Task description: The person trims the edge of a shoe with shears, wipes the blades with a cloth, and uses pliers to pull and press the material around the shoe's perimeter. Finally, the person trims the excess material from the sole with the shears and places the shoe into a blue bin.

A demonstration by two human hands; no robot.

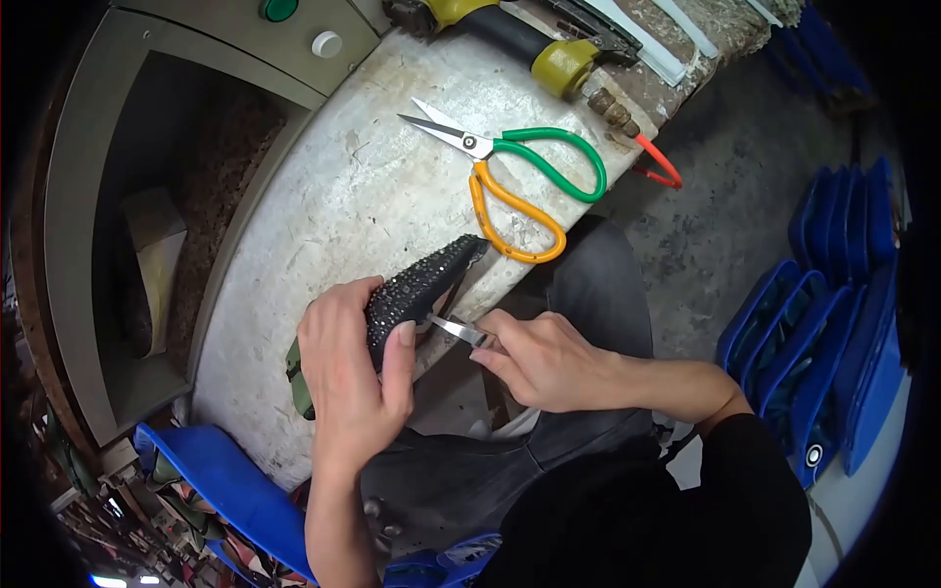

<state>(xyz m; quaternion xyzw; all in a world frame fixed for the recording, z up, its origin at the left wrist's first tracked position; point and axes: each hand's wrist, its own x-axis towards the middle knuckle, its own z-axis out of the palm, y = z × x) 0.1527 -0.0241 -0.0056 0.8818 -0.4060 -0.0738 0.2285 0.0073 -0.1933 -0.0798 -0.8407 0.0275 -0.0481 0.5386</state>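
My left hand (348, 358) is wrapped round a black shoe upper (423, 282) covered in small shiny studs, holding it at the table's near edge with its pointed end facing up and right. A green piece (300, 387) shows beside the left fingers; whether it joins the shoe is hidden. My right hand (544, 361) is closed on a narrow silver metal tool (459, 331), whose tip touches or nearly touches the shoe's underside. The tool's handle is hidden in the fist. Past the shoe's tip lie scissors (477, 147) with one green and one orange handle, blades apart.
A yellow and black air tool (510, 39) with a red hose (659, 162) lies at the table's far end near white strips (686, 29). A metal box (74, 245) with a dark opening stands left. Blue bins (221, 480) are at lower left, more blue trays (799, 323) at right.
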